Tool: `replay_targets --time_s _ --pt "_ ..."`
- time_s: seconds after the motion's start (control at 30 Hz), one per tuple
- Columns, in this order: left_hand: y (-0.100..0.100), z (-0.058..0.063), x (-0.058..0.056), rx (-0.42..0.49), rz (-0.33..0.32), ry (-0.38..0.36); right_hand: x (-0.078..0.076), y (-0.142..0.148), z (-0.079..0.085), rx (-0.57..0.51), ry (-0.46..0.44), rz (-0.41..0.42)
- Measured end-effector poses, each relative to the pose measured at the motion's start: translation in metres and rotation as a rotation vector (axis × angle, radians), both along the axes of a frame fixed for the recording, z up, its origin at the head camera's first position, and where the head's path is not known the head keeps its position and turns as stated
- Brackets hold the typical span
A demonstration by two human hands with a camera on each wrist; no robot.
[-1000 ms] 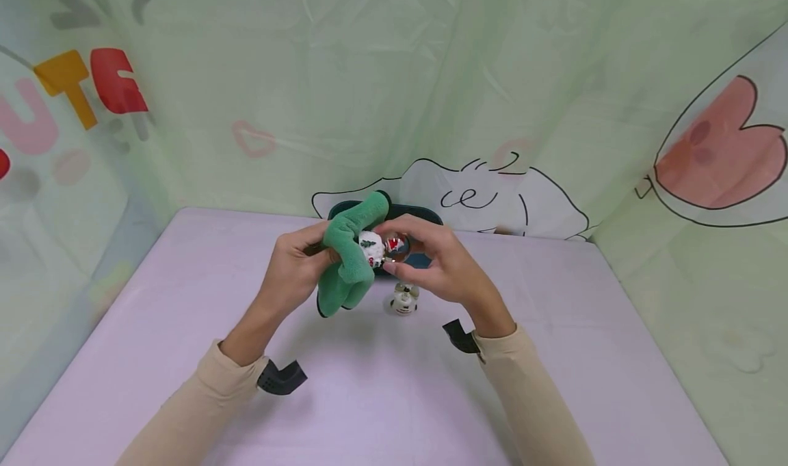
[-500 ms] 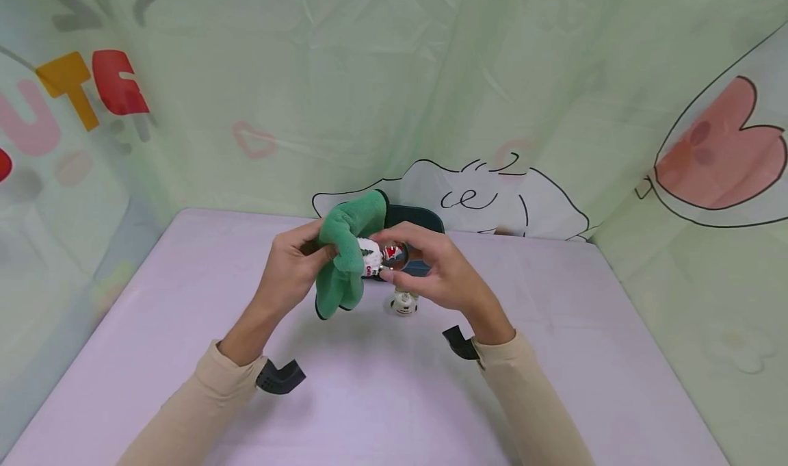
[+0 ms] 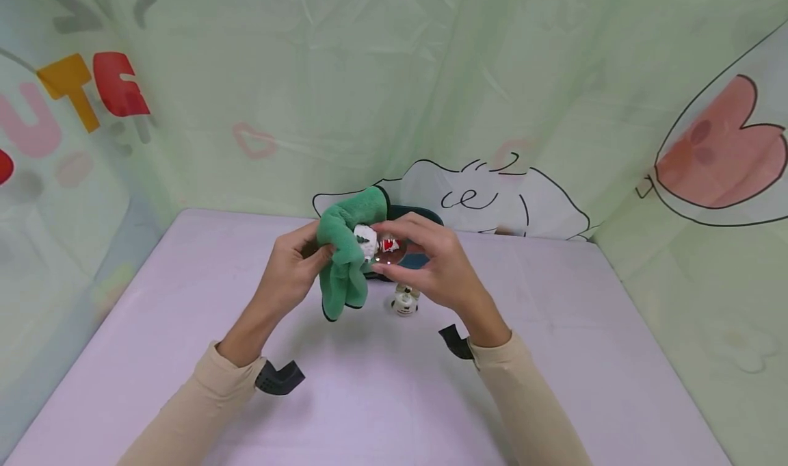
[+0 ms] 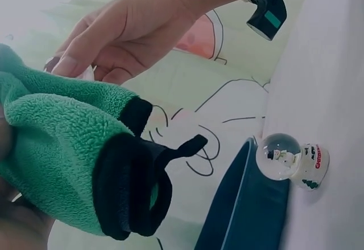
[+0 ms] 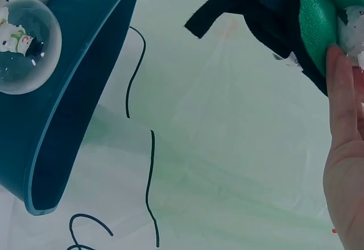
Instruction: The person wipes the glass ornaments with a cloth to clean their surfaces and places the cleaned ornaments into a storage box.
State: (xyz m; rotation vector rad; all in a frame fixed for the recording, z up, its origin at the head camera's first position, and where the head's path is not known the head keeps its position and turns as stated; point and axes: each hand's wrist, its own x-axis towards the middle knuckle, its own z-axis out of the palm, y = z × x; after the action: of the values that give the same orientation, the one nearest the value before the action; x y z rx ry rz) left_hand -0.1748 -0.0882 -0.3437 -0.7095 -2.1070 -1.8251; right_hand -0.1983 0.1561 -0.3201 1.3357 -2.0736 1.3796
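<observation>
The fingers (image 3: pixel 403 228) of the right hand (image 3: pixel 440 264) are curled about a snow globe (image 3: pixel 378 244), index above and thumb below, pinching it near where glass meets base. It lies on its side in the air above the table (image 3: pixel 375 404), white base towards the left hand (image 3: pixel 289 267), clear ball towards the right palm; that grip probably leaves the base bare for the cloth while steadying the round glass. A small red-and-white figure shows inside.

The left hand's fingers are bent too, thumb against a thick green cloth (image 3: pixel 341 243), gripping its folds at the base end of the globe. Whether they press through to the base itself I can't tell, since the folds hide the contact. Bunching the cloth likely gives a padded surface to hold against the base, the spare length hanging down. The left wrist view shows its dark trim and a small loop (image 4: pixel 190 150) (handy for hanging, one supposes).

Farther out, a second globe (image 3: pixel 404 302), with a snowman inside, stands upright on the table, seemingly set down on its flat base so it won't roll. Just behind it is a teal container (image 4: pixel 264 210), near the printed backdrop (image 3: pixel 345 76), apparently out of the way of both forearms.
</observation>
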Motion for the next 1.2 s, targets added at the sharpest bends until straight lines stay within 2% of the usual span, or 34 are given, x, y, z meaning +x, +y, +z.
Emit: replay_targets --time_s 0.3,0.87,1.07,1.2 --pt "0.0037 -0.0009 0.0004 0.013 0.008 0.031 -0.0004 -0.0013 -0.001 0.016 0.023 -0.121" --pt "0.0031 -0.0008 0.0033 -0.019 0.021 0.068 -0.0003 -0.0017 0.0012 0.002 0.044 -0.213" --pt "-0.0001 -0.0003 0.003 -0.022 -0.024 0.11 0.0002 -0.0001 0.0015 -0.013 0.018 -0.245" --pt "-0.0017 -0.0015 0.0022 -0.029 -0.033 0.102 -0.0013 0.0013 0.0012 -0.029 0.013 -0.233"
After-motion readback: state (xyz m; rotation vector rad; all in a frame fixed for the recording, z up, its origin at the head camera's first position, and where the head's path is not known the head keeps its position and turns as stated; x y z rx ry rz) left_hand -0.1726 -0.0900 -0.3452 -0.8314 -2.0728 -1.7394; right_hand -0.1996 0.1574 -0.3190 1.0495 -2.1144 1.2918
